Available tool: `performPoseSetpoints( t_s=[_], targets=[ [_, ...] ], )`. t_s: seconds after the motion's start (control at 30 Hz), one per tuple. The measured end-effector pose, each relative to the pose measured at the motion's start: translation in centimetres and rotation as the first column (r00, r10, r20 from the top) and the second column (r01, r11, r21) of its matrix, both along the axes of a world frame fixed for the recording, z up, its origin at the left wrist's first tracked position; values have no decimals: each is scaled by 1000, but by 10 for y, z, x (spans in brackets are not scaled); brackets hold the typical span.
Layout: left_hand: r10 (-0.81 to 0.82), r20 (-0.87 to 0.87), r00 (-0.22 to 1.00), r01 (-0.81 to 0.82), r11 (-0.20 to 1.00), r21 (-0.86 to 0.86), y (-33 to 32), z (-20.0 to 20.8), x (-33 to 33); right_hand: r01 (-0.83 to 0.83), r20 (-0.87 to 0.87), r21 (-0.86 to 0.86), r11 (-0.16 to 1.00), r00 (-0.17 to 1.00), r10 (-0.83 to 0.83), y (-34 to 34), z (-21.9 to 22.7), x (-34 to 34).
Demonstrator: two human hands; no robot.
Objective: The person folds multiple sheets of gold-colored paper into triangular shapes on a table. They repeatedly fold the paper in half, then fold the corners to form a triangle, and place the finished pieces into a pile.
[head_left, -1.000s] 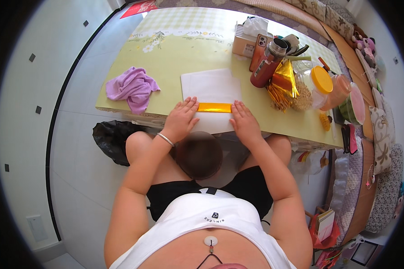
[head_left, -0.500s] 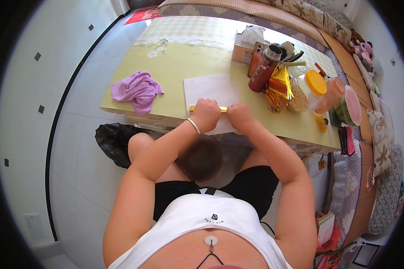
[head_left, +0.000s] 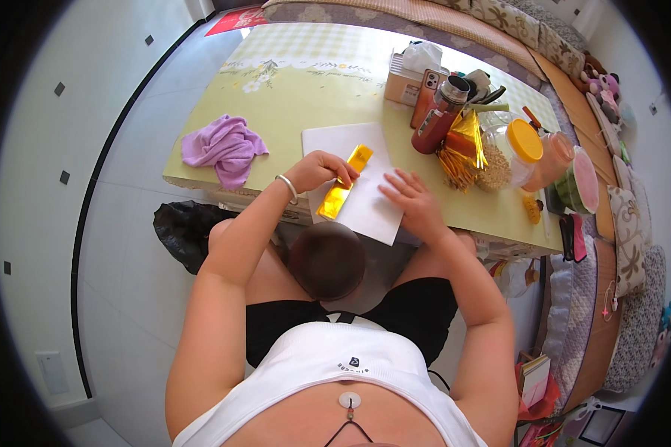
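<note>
Crumpled lilac cloth [head_left: 224, 149] off to the left, dark red metal flask [head_left: 433, 125] and yellow-lidded clear jar [head_left: 526, 143] to the right, all apart from the white paper [head_left: 374, 217]. On that lies a shiny, narrow gold foil strip [head_left: 334, 201], slanting lengthwise, far end rightward. Left hand [head_left: 314, 173] pinches its middle, partly covering it; right hand's [head_left: 419, 208] fingers fan out over the paper.

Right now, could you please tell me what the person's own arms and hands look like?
The left hand is ungloved, with a slim, pale, shiny bangle around its wrist. The right hand is ungloved too, with no wristband visible. No sleeves show: the white top is sleeveless.
</note>
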State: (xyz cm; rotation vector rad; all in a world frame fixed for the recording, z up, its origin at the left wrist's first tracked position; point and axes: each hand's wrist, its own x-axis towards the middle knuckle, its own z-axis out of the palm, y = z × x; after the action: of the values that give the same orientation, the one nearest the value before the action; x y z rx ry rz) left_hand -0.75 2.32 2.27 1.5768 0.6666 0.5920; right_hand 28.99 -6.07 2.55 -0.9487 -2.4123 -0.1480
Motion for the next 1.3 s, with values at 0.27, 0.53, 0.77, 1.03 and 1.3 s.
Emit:
performPoseSetpoints(
  t_s=[0.27, 0.53, 0.77, 1.03, 1.3],
  targets=[
    [167, -217, 962, 55, 660, 750, -47, 44, 20, 111, 57, -6, 994, 992, -110, -7, -12, -59],
    [489, -184, 853, -243, 684, 688, -81, -7, 4, 49, -110, -424, 904, 988, -105, 6, 0, -61],
    [602, -64, 796, -437, 645, 627, -62, -29, -7, -89, -468, -715, 694, 798, -380, 47, -19, -33],
    [846, -186, 500, -481, 450, 752, -43, -28, 4, 352, -335, -458, 816, 782, -525, 62, -41, -41],
    [895, -140, 424, -415, 330, 848, -40, -33, 11, 477, -256, -380, 792, 769, -586, 59, -39, -51]
  ],
)
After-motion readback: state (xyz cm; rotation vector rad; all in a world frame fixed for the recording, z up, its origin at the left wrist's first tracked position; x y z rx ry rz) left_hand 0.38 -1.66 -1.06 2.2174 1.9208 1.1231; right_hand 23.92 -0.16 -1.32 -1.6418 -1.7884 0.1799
